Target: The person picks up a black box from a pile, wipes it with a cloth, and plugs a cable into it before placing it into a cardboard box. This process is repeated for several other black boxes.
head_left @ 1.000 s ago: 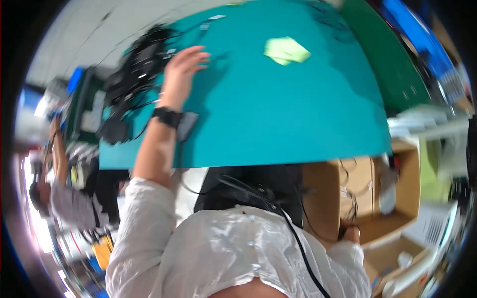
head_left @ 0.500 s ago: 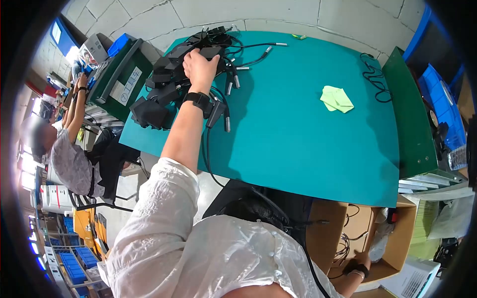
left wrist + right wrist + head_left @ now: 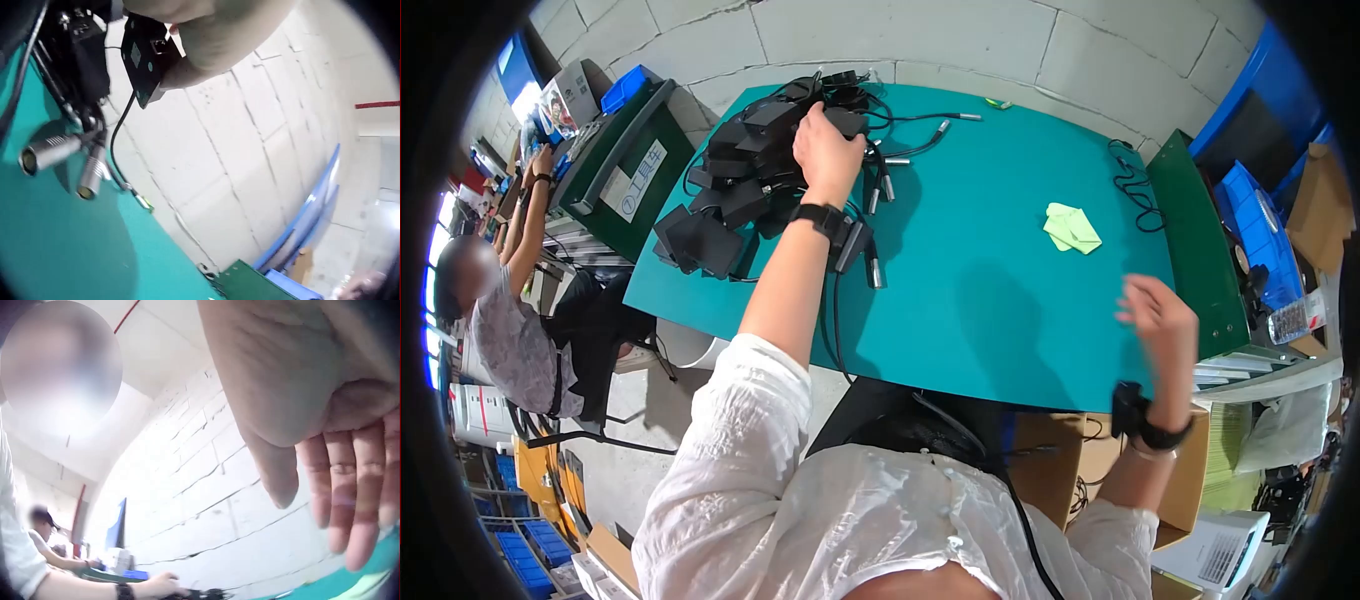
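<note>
Some cables (image 3: pixel 1083 490) inside cardboard box (image 3: pixel 1040 468); left hand (image 3: pixel 828 160) grips black adapter (image 3: pixel 142 61).

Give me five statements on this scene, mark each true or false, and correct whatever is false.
1. The left hand grips a black box. True.
2. The right hand holds the yellow-green cloth. False: that hand holds nothing, and the cloth lies on the table.
3. The pile of black boxes is on the person's right side of the table. False: it is on the left side.
4. Metal-tipped cable ends show in the left wrist view. True.
5. The open cardboard box stands on top of the table. False: it sits lower, by the table's near edge, on the person's right.
</note>
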A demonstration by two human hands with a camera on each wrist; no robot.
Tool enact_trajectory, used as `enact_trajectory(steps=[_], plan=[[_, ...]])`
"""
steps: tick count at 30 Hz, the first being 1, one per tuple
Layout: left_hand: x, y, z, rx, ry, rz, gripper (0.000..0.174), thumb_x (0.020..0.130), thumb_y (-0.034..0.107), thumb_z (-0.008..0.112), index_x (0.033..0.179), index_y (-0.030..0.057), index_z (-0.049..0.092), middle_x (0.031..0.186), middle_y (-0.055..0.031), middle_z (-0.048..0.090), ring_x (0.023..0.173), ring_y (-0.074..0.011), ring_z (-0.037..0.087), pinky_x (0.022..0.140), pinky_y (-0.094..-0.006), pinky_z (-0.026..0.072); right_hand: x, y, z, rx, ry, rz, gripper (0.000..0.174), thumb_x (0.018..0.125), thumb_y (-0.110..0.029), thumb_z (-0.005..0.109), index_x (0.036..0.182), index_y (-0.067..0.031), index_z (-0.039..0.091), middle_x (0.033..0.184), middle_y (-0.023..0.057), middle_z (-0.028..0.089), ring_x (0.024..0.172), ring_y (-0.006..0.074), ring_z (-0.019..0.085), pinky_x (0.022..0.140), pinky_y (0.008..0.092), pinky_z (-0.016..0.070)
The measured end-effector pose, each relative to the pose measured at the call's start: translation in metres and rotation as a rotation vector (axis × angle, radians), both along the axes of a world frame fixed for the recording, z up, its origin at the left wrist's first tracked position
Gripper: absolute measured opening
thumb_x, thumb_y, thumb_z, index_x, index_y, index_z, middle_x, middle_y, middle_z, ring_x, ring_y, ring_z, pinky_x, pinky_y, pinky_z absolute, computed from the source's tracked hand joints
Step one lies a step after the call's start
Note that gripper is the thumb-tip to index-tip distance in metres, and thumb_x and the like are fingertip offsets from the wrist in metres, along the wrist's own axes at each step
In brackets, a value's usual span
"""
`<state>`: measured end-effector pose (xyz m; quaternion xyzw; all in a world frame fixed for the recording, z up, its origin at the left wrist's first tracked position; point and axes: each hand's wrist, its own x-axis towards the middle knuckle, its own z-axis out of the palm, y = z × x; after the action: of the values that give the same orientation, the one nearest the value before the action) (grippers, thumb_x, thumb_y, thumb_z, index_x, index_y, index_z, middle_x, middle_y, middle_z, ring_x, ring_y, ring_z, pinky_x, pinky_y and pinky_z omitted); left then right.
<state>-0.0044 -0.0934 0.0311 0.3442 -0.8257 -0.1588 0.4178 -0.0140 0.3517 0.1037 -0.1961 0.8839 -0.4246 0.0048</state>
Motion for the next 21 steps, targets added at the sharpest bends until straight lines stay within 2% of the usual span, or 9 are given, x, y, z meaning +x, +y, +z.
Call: enact_trajectory(steps=[6,8,11,12,15,17,18,19,21], plan=[[0.019,0.090,0.036,-0.056,0.283,-0.469,0.078,0.064,0.010,0.078,0.132,-0.0024,0.041,0.114,-0.0182,0.057,0.107,-0.0330,0.056,0.091,-0.0396,0.0461,-0.035,-0.130,-0.025,-0.292,-0.345,0.410,0.041,0.095,-0.029,0.057,0.120,0.0031,0.055,0.106,0.0137,0.066,0.091,0.0202,0.066,0.078,0.0324,0.0530],[0.021,0.118,0.035,-0.123,0.287,-0.580,0.082,0.064,0.008,0.077,0.135,-0.0010,0.038,0.116,-0.0172,0.056,0.109,-0.0333,0.055,0.094,-0.0398,0.0446,-0.042,-0.156,-0.037,-0.697,-0.748,0.396,0.047,0.097,-0.034,0.054,0.123,0.0044,0.051,0.111,0.0126,0.063,0.097,0.0196,0.064,0.081,0.0325,0.0521],[0.021,0.148,0.032,0.037,0.163,-0.680,0.085,0.065,0.010,0.078,0.138,0.0007,0.035,0.123,-0.0177,0.052,0.115,-0.0343,0.051,0.097,-0.0403,0.0433,-0.064,-0.167,-0.061,-0.952,-0.841,0.457,0.046,0.098,-0.034,0.053,0.122,0.0042,0.051,0.109,0.0105,0.063,0.093,0.0189,0.063,0.080,0.0325,0.0522],[0.020,0.151,0.028,0.036,0.161,-0.678,0.085,0.065,0.010,0.078,0.138,0.0007,0.035,0.123,-0.0177,0.052,0.115,-0.0343,0.051,0.097,-0.0403,0.0433,-0.068,-0.169,-0.067,-0.976,-0.807,0.383,0.042,0.097,-0.030,0.054,0.124,0.0014,0.052,0.109,0.0084,0.063,0.090,0.0166,0.063,0.081,0.0320,0.0516],[0.011,0.152,0.008,0.108,0.069,-0.763,0.084,0.069,0.016,0.080,0.139,0.0012,0.034,0.127,-0.0170,0.049,0.118,-0.0313,0.050,0.099,-0.0398,0.0423,-0.079,-0.156,-0.077,-0.858,-0.700,0.358,0.042,0.096,-0.027,0.056,0.128,0.0003,0.051,0.109,0.0070,0.063,0.092,0.0147,0.062,0.083,0.0311,0.0510],[0.007,0.140,-0.005,0.548,0.244,-0.947,0.076,0.079,0.024,0.076,0.138,0.0006,0.035,0.129,-0.0144,0.048,0.121,-0.0264,0.048,0.099,-0.0395,0.0416,-0.086,-0.146,-0.079,-0.841,-0.699,0.346,0.042,0.095,-0.023,0.056,0.130,-0.0009,0.051,0.112,0.0064,0.062,0.097,0.0144,0.061,0.085,0.0307,0.0499],[0.007,0.135,-0.003,0.988,0.352,-0.986,0.065,0.089,0.035,0.066,0.136,0.0002,0.039,0.130,-0.0124,0.047,0.121,-0.0226,0.047,0.099,-0.0393,0.0416,-0.085,-0.145,-0.073,-0.847,-0.708,0.392,0.042,0.096,-0.023,0.056,0.130,-0.0005,0.051,0.114,0.0069,0.062,0.099,0.0150,0.061,0.086,0.0310,0.0496],[0.007,0.125,-0.003,1.167,0.323,-0.977,0.056,0.095,0.043,0.053,0.131,0.0006,0.044,0.130,-0.0126,0.047,0.121,-0.0237,0.047,0.097,-0.0409,0.0431,-0.084,-0.146,-0.069,-0.856,-0.713,0.441,0.041,0.096,-0.022,0.055,0.131,-0.0001,0.051,0.116,0.0075,0.061,0.102,0.0157,0.060,0.088,0.0312,0.0492],[0.006,0.109,-0.008,1.589,0.252,-1.101,0.056,0.098,0.050,0.042,0.127,0.0018,0.047,0.131,-0.0132,0.047,0.118,-0.0256,0.050,0.092,-0.0429,0.0463,-0.079,-0.149,-0.068,-0.848,-0.739,0.449,0.041,0.096,-0.021,0.055,0.132,-0.0003,0.051,0.121,0.0080,0.059,0.107,0.0162,0.059,0.091,0.0319,0.0478]])
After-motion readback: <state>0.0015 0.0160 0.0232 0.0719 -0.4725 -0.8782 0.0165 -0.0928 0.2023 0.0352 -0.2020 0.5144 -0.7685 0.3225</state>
